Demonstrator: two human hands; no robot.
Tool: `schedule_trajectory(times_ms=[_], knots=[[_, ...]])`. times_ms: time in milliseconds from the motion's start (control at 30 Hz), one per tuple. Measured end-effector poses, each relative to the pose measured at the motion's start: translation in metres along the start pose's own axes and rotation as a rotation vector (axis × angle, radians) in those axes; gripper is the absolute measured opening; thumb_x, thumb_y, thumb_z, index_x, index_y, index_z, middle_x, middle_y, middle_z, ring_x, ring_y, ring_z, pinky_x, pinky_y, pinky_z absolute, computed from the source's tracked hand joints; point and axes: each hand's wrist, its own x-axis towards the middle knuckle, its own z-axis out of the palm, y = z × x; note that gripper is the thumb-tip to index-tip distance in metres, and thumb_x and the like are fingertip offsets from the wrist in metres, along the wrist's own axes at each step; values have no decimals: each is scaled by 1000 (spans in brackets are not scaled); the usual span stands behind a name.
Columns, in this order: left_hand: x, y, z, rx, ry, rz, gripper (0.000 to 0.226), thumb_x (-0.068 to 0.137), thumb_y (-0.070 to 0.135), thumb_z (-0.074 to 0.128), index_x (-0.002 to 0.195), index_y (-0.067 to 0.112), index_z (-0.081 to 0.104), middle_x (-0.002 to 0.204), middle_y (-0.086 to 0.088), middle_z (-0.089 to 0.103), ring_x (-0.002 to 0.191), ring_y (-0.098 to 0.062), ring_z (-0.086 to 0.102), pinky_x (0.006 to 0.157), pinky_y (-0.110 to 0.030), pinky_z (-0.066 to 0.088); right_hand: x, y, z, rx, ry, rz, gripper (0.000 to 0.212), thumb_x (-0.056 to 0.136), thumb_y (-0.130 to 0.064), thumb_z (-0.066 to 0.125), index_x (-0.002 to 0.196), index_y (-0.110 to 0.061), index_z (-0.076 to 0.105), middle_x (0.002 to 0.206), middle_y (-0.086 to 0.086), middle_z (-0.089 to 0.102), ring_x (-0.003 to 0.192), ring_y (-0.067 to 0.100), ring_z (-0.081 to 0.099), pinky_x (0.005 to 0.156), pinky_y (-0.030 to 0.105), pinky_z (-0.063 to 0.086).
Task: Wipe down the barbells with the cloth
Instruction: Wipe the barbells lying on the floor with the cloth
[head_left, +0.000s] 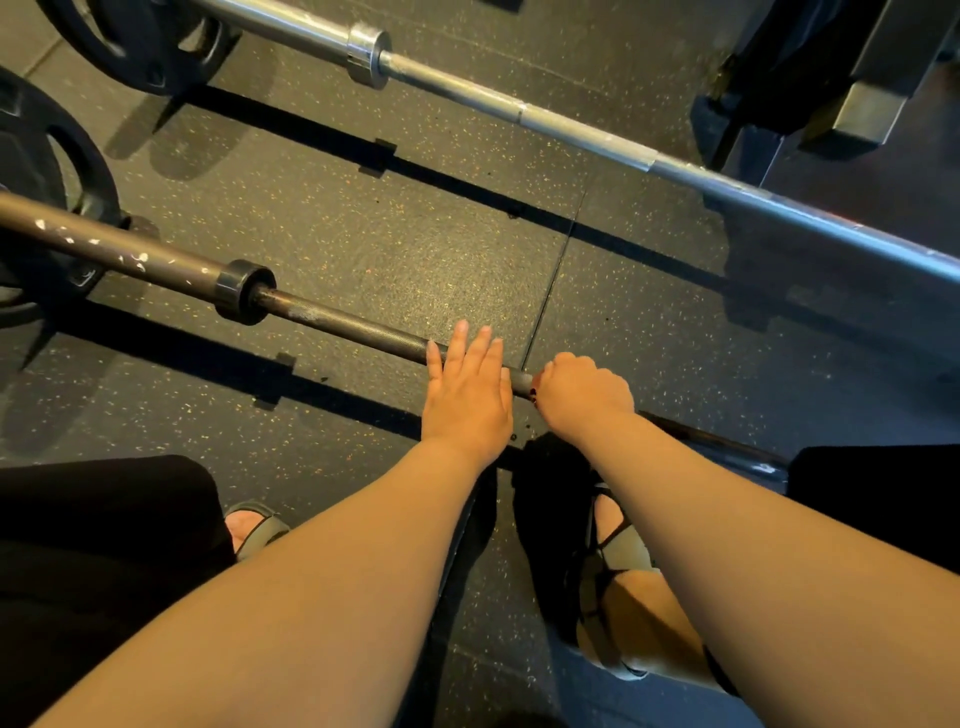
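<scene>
On the speckled gym floor (415, 249), the left hand (467, 400) is resting flat on the dark barbell (337, 319), the right hand (582, 389) gripping it. No cloth is showing; the silver barbell (571, 130) is lying well apart, and wiping seemingly is not yet begun.

A dark barbell (337, 319) runs from the left edge of the frame down toward the lower right, lying on the speckled rubber floor (415, 234). At mid-frame the person's left hand (467, 395) lies flat across the bar, fingers straight. Just beside it, the right hand (582, 392) curls round the same bar. A silver barbell (571, 132) crosses the upper part of the frame. Black weight plates (130, 47) sit at the upper left. Sandalled feet (618, 545) show below the arms.
</scene>
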Motion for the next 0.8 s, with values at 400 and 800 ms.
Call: schedule_trajectory(times_ms=[400, 800], knots=[[1, 2, 0, 35, -14, -16, 54, 110, 32, 17, 162, 16, 15, 171, 3, 3, 156, -22, -17, 119, -48, -20, 0, 21, 7, 125, 60, 92, 33, 100, -25, 45, 125, -7, 58, 126, 16, 60, 114, 41, 59, 92, 46, 47], [1, 5, -1, 48, -22, -27, 54, 110, 33, 16, 162, 15, 20, 171, 2, 7, 157, -22, -13, 122, -50, -15, -43, 80, 40, 262, 544, -89, 35, 101, -22, 44, 70, -28, 59, 85, -8, 53, 78, 18, 52, 86, 41, 38]])
